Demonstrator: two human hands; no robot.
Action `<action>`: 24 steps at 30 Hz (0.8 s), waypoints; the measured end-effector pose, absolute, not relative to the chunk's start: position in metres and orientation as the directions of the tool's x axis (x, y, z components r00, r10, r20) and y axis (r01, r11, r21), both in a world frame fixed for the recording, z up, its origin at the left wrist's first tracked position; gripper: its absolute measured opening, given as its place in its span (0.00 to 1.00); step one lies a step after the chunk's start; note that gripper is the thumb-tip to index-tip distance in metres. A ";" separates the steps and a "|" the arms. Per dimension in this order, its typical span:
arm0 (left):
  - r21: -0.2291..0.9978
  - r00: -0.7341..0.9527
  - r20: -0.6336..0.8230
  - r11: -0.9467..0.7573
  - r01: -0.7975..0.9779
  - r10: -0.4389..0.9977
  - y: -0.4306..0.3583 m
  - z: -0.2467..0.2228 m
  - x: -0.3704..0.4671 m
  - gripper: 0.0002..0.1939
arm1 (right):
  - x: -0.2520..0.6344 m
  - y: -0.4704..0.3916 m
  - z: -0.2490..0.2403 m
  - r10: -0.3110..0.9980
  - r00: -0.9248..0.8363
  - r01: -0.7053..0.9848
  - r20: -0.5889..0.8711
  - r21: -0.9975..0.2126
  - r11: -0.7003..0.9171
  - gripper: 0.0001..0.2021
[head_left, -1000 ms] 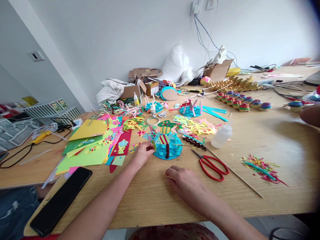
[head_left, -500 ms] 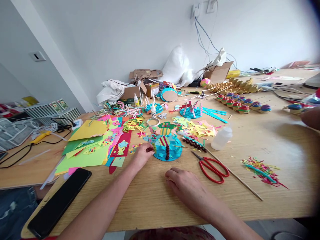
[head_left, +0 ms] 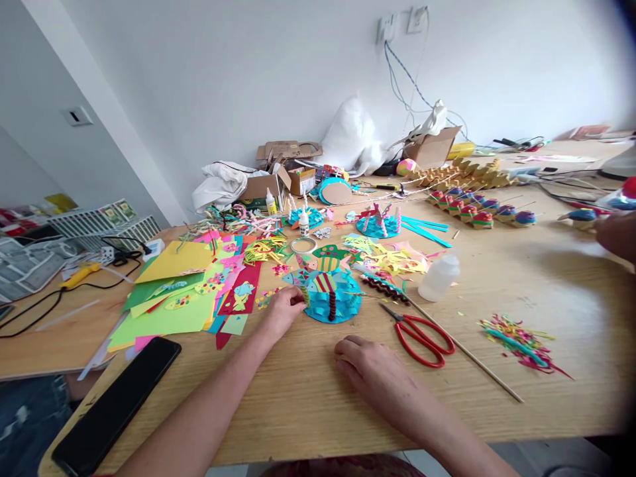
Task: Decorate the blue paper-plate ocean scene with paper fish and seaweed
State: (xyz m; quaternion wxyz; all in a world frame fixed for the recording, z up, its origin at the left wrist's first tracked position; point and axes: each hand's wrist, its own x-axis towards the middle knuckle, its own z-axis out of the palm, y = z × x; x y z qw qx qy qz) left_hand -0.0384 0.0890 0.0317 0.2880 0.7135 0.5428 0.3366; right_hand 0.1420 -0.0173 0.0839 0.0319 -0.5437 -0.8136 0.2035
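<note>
At the middle of the table [head_left: 308,411], the blue disc [head_left: 320,313] is lying flat, and a green coil [head_left: 306,295] is standing at its left edge, its long axis running upright. The left hand [head_left: 285,313] is reaching in from the near left, narrow, pinching that green coil between thumb and fingertips! A brown coil [head_left: 332,306] is rising upright from the disc's near half, and a striped paper fish [head_left: 324,283] is spreading sideways above the disc, its long axis running roughly left to right. And the right hand [head_left: 370,363] is resting on the wood, nearer than the disc and to its right, fingers bent and held narrow. Right of the disc, the red-handled scissors [head_left: 422,339] are pointing their tips back towards it, while a thin stick [head_left: 470,350] is slanting away to the near right. Beyond the scissors, well right of the disc, a shred pile [head_left: 519,343] is lying loose.
</note>
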 end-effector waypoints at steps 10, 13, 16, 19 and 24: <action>0.769 0.176 0.176 -0.246 0.590 0.969 0.089 0.031 -0.039 0.04 | 0.159 -0.014 0.079 0.930 -0.353 0.867 -0.102 -0.408 0.284 0.13; 0.770 0.185 0.175 -0.252 0.587 0.967 0.089 0.032 -0.038 0.04 | 0.170 -0.008 0.071 0.956 -0.289 0.882 -0.043 -0.401 0.248 0.14; 0.770 0.190 0.175 -0.255 0.585 0.966 0.089 0.031 -0.039 0.04 | 0.182 0.000 0.064 0.973 -0.229 0.901 -0.013 -0.382 0.207 0.13; 0.770 0.193 0.173 -0.255 0.585 0.966 0.090 0.030 -0.039 0.04 | 0.190 0.009 0.061 0.974 -0.226 0.905 0.013 -0.366 0.215 0.12; 0.767 0.186 0.175 -0.252 0.590 0.967 0.090 0.031 -0.039 0.04 | 0.194 0.018 0.062 0.965 -0.264 0.895 -0.010 -0.374 0.241 0.11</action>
